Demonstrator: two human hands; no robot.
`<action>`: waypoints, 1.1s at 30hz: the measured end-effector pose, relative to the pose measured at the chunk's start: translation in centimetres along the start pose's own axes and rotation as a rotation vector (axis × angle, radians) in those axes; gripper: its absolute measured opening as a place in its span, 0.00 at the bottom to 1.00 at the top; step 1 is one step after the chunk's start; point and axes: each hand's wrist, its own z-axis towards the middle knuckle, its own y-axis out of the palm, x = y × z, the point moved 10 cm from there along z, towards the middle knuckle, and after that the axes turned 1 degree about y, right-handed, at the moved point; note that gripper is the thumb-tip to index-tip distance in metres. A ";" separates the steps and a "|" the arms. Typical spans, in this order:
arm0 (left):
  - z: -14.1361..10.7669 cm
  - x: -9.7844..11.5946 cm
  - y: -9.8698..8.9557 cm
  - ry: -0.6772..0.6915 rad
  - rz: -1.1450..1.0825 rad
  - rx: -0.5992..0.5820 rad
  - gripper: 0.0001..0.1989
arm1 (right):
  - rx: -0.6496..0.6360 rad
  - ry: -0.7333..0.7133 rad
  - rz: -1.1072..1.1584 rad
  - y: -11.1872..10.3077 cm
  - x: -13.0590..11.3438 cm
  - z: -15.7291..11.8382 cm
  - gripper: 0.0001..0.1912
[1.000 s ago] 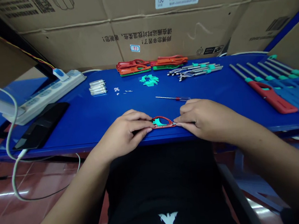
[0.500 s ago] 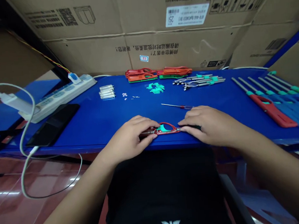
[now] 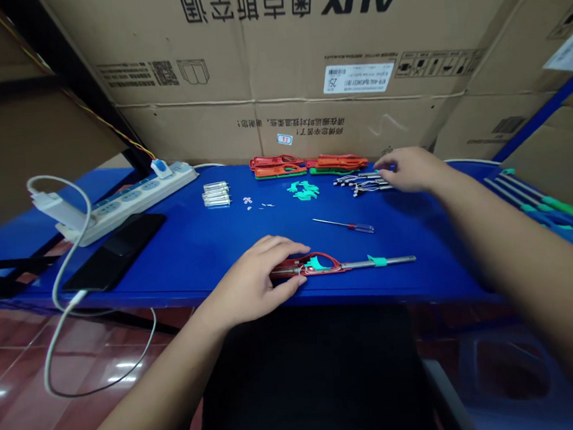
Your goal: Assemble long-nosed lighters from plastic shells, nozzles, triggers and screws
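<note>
My left hand (image 3: 254,278) is closed around the handle end of a red gas lighter (image 3: 334,269) lying on the blue table near its front edge. The lighter's shell is open on top, showing a teal trigger (image 3: 315,263) inside. A metal tube (image 3: 401,260) with a teal collar sticks out to the right. Over the back right of the table, my right hand (image 3: 405,168) reaches with thumb and fingers apart. It is above several wired metal tubes (image 3: 364,187) and beside the orange and red handle shells (image 3: 337,162). Whether it touches any of them is unclear.
A screwdriver (image 3: 360,227) lies behind the lighter. Farther back are teal triggers (image 3: 304,190), small white pieces (image 3: 248,201) and clear cylinders (image 3: 216,194). A phone (image 3: 116,252) and power strip (image 3: 129,198) sit left; more lighters (image 3: 540,196) right. Cardboard (image 3: 282,48) stands behind.
My right hand has let go of the lighter's tube and moved back and right toward the wired tubes. My left hand stays on the lighter. The view has tilted upward.
</note>
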 end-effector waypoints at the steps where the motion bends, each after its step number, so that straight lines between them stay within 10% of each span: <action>1: 0.0 -0.1 0.0 -0.001 -0.004 0.000 0.19 | -0.020 -0.047 0.006 0.3 -1.2 0.5 0.21; 10: 0.1 -0.2 0.0 -0.010 0.008 -0.007 0.21 | -0.145 -0.363 0.102 0.2 -11.7 2.2 0.14; 21: 0.2 -0.5 0.5 -0.009 0.047 0.000 0.17 | -0.371 -0.538 0.503 -0.5 -15.0 -11.0 0.10; 28: 0.4 -0.6 0.5 -0.016 0.035 0.003 0.15 | -0.495 -0.355 0.440 1.8 -15.3 -11.2 0.05; 33: 0.4 -0.8 0.5 -0.036 0.041 -0.004 0.15 | -0.353 -0.442 0.205 0.6 -16.8 -11.6 0.08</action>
